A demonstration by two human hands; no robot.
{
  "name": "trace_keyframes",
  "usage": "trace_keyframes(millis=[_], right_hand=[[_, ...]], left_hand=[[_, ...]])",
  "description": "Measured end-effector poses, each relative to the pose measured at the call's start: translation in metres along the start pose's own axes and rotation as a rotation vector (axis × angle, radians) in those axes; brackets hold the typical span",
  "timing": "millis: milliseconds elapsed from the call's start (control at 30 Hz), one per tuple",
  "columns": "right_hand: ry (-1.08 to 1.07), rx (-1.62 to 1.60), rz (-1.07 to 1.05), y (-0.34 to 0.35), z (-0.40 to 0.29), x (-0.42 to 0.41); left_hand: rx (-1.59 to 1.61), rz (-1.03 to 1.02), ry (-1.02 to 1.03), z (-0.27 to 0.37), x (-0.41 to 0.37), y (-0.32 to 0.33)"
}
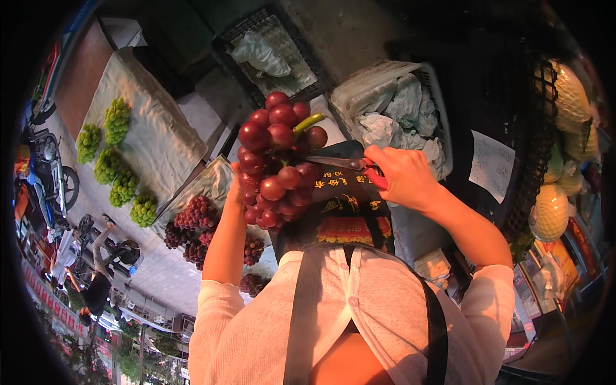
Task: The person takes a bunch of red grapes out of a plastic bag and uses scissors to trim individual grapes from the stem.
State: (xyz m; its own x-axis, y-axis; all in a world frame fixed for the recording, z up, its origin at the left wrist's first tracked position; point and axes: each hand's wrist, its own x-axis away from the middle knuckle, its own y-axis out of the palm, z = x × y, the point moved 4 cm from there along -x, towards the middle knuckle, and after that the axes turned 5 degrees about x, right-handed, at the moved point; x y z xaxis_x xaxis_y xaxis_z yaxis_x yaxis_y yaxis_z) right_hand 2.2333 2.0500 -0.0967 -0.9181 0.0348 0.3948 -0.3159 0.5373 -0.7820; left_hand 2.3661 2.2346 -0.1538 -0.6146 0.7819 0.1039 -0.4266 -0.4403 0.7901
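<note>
A large bunch of red grapes hangs in front of my chest, its thick green stem showing near the top. My left hand supports the bunch from its left side, the fingers mostly hidden behind the grapes. Red-handled scissors are gripped in my right hand. Their metal blades reach left into the bunch, and the tips are lost among the grapes. Whether the blades are parted is hard to see. Below the scissors lies the dark apron I wear, which bears yellow writing.
Green grape bunches line a cloth-covered stand at left, with red bunches nearer me. A white crate holds crumpled paper; a black crate stands behind. Netted yellow melons and a handwritten sign are at right. People and motorcycles occupy the street.
</note>
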Motion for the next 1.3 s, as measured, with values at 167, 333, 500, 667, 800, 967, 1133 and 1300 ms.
trace_keyframes(millis=[167, 333, 500, 667, 800, 967, 1133, 1300], right_hand=[[-0.018, 0.080, 0.054, 0.001, -0.001, -0.005], [0.031, 0.089, 0.107, -0.011, -0.017, -0.006], [0.026, 0.131, 0.101, -0.008, -0.015, -0.001], [-0.001, 0.153, 0.061, -0.003, -0.003, 0.000], [0.052, 0.107, 0.099, -0.007, 0.006, -0.003], [-0.058, 0.239, 0.244, -0.043, -0.014, -0.001], [-0.120, 0.377, 0.258, -0.054, -0.024, 0.000], [-0.147, 0.399, 0.266, -0.053, -0.026, -0.006]], left_hand=[[0.021, 0.001, -0.010, 0.003, 0.005, -0.002], [0.032, 0.010, -0.011, 0.006, 0.013, -0.002], [0.046, 0.010, -0.013, 0.006, 0.016, -0.003], [0.054, 0.006, -0.027, 0.004, 0.016, -0.002], [0.057, 0.007, -0.030, 0.001, 0.015, -0.002], [0.053, 0.010, -0.026, 0.000, 0.014, -0.003], [0.040, 0.008, -0.036, 0.000, 0.016, 0.001], [0.040, 0.011, -0.041, 0.001, 0.018, 0.001]])
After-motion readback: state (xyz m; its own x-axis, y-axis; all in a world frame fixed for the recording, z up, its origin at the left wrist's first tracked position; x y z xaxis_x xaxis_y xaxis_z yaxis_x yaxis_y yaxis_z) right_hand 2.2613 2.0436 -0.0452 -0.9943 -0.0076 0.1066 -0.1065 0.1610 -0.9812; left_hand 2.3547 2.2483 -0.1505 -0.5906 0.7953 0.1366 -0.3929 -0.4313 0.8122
